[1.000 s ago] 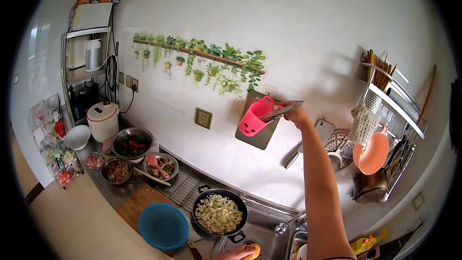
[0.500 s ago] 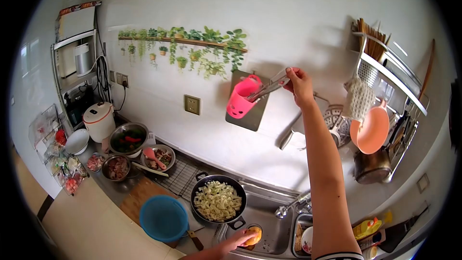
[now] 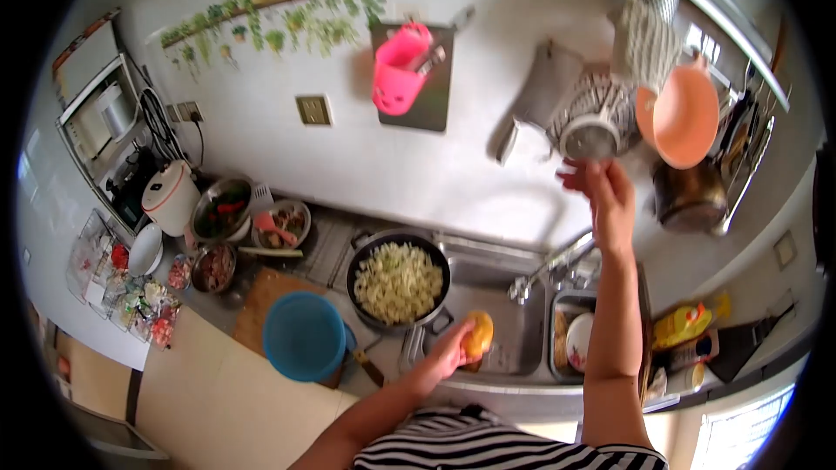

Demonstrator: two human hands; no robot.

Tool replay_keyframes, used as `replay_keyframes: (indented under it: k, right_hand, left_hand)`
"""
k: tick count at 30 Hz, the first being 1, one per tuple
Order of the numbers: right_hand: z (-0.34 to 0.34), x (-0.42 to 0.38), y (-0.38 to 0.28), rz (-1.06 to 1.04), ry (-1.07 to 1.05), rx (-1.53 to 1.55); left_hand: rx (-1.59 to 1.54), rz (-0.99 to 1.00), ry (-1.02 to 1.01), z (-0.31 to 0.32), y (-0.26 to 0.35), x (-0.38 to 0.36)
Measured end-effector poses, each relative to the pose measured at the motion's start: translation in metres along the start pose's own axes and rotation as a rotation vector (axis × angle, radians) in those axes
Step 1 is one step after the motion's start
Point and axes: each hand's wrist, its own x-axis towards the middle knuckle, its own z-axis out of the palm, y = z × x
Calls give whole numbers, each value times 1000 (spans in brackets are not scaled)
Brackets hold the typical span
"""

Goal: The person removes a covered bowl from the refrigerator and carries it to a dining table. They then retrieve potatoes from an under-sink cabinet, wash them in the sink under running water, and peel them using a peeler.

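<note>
My left hand (image 3: 448, 352) is closed around a rounded yellow potato (image 3: 478, 334), held over the near left part of the sink (image 3: 514, 341). Raised in front of the wall, my right hand (image 3: 608, 196) has its fingers apart with nothing seen between them. Its fingertips overlap the lower edge of a round metal ladle (image 3: 589, 137) hanging there. Beside that ladle hangs a cleaver (image 3: 547, 85). On the wall further left, a pink holder (image 3: 399, 71) with a face on it has metal utensils inside.
A pan of chopped pale vegetables (image 3: 398, 284) stands left of the sink. Near it are a blue basin (image 3: 304, 337), a wooden board (image 3: 261, 300) and a knife handle (image 3: 369, 369). The faucet (image 3: 531, 283) rises behind the sink. An orange pan (image 3: 688, 117) hangs at right.
My right hand has let go of the metal utensil at the pink holder and moved down and right to the hanging ladle. My left hand has lifted slightly with the potato. The view has tilted down.
</note>
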Motion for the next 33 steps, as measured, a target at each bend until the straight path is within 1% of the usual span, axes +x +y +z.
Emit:
replay_keyframes:
  k: [2,3,4,5,6,7,8,9,10,11,12,13,17,21,27,29,30,32,33]
  right_hand:
    - [-11,-73,21,150,-7,-110]
    - [-15,-107,35,281,9,-35]
    - [-24,-142,60,339,-13,-84]
    - [-26,-174,74,417,-9,-130]
    - [-30,-206,97,445,-32,-130]
    - [-29,-231,106,555,3,-174]
    - [-34,-260,132,544,-11,-285]
    - [-30,-273,131,472,-32,-332]
    - [-25,-284,132,397,-52,-381]
    - [-25,-291,132,413,-32,-381]
    - [-26,-297,131,334,-130,-514]
    - [-26,-302,130,254,-232,-644]
    - [-24,-322,137,310,-222,-604]
    - [-23,-333,139,345,-204,-548]
    - [-21,-333,144,271,-177,-637]
    - [-14,-326,138,581,-64,-482]
    - [-11,-325,139,580,-66,-481]
    - [-6,-324,142,706,108,-153]
    - [-9,-323,145,709,108,-152]
  left_hand:
    - [-113,58,-10,11,6,-8]
    - [-190,90,-41,11,6,-7]
    - [-254,116,-39,13,6,-6]
    - [-276,136,-40,16,8,-8]
    - [-292,160,-41,20,10,-10]
    - [-307,171,-42,24,11,-10]
    - [-319,183,-44,27,11,-9]
    - [-347,163,-83,27,9,-6]
    - [-336,139,-78,26,7,-3]
    - [-379,99,-116,25,4,0]
    - [-425,60,-152,25,-1,2]
    - [-411,66,-123,25,-4,5]
    - [-345,34,-87,24,-15,7]
    - [-342,3,-61,26,-20,6]
    - [-306,7,-53,26,-25,5]
    - [-279,14,-65,25,-26,6]
    - [-279,16,-64,26,-25,5]
    - [-260,1,-60,29,-24,3]
    - [-261,0,-57,29,-25,3]
